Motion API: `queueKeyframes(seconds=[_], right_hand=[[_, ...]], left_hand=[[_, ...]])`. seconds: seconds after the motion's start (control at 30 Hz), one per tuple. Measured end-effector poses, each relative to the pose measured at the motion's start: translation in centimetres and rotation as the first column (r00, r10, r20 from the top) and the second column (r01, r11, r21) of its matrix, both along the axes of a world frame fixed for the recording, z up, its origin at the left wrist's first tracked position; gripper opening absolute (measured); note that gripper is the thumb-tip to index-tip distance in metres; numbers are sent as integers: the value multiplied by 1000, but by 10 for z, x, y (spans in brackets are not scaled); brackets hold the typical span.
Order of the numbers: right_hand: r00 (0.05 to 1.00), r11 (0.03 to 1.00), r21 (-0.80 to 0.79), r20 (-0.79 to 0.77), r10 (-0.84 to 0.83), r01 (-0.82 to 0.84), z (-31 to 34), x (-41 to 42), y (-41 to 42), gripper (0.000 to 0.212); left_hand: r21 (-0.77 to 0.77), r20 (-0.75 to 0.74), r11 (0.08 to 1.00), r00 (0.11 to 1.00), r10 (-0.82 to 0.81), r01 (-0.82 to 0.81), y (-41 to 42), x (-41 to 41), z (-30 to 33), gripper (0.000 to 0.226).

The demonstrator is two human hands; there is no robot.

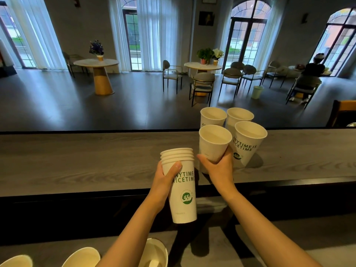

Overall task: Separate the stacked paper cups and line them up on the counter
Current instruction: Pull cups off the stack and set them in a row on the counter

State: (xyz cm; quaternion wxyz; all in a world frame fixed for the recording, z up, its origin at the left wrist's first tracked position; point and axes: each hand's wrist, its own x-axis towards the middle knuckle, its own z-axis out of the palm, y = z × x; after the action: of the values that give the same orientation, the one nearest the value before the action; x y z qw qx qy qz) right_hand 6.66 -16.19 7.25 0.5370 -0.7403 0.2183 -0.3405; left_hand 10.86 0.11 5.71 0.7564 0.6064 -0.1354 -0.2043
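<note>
My left hand (164, 180) grips a stack of several white paper cups (183, 191) with green print, held above the counter's near edge. My right hand (217, 166) holds a single white cup (213, 143) near its base, over the grey wooden counter (77, 160). Three separated cups stand upright on the counter to the right: one at the back left (212, 115), one at the back right (239, 115), and one in front (249, 141) right beside the held cup.
Three more cup rims (154, 253) show on a lower surface at the bottom left. Beyond the counter lies a café room with round tables (96, 63), chairs (203, 85), a small bin (257, 91) and a seated person (312, 74) far right.
</note>
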Motion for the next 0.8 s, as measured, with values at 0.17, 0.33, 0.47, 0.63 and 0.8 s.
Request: queueKeyframes(seconds=[0.17,0.33,0.47,0.63,0.8], right_hand=[[994,999,-11,-103,-40,39,-19,8,-7,65],[992,997,-29,-108,-68,65,-15,14,-11,58],[991,996,-20,-102,-90,88,-14,18,-13,58],[990,994,-21,-95,-106,104,-16,21,-16,58],[989,994,-28,-100,-112,110,-16,23,-17,66]], left_hand=[[-3,-4,1000,1000,-14,14,0,2,-1,85],[-11,4,1000,1000,-20,20,0,3,-1,84],[-12,-4,1000,1000,-15,15,-1,4,-2,85],[0,-5,1000,1000,-19,19,0,4,-3,86],[19,-3,1000,1000,-19,19,0,4,-3,86]])
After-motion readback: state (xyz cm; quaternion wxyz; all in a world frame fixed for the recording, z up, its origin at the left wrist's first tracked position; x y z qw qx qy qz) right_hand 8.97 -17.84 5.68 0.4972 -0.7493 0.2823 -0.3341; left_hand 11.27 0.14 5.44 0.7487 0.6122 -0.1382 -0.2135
